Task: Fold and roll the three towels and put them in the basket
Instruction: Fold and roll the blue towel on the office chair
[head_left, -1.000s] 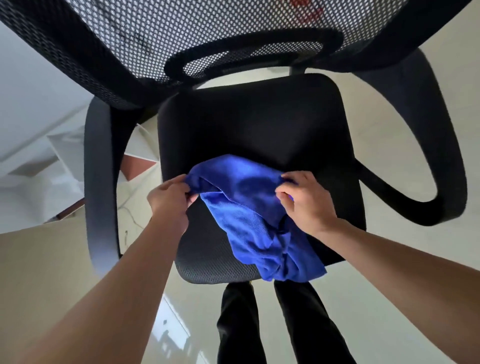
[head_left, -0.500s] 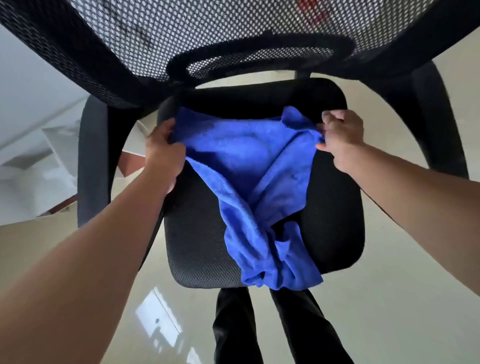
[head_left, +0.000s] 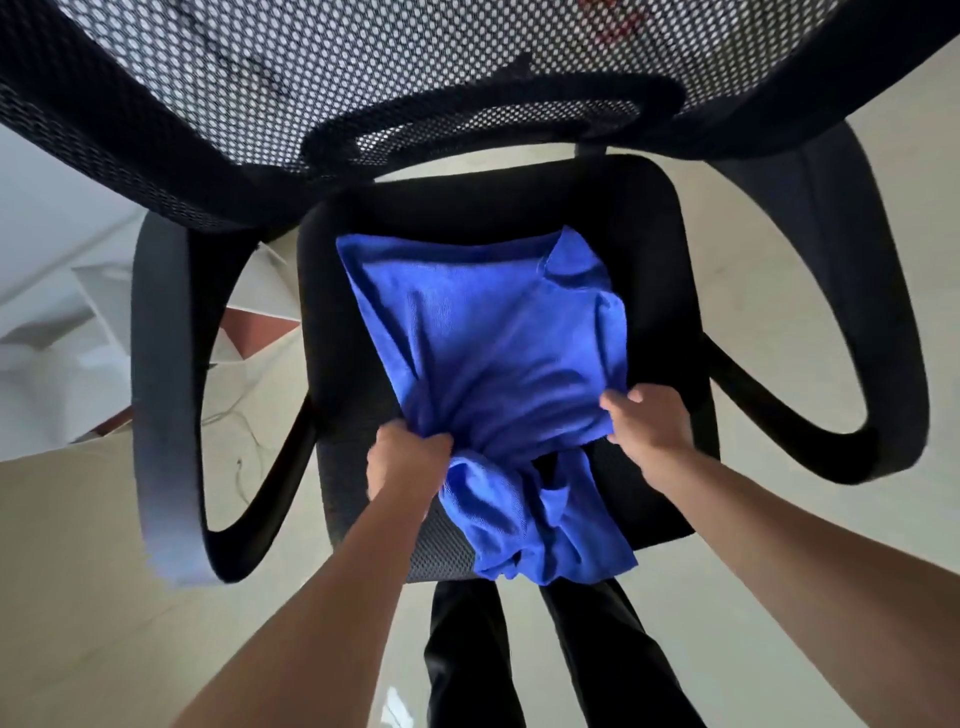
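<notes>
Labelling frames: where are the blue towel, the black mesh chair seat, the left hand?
blue towel (head_left: 483, 332), head view, flat middle.
black mesh chair seat (head_left: 654, 291), head view, bare right side.
left hand (head_left: 402, 457), head view, knuckles.

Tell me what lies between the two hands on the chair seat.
In the head view, only the blue towel spans between the left hand and the right hand, bunched near the left; both grip it over the chair seat.
</notes>
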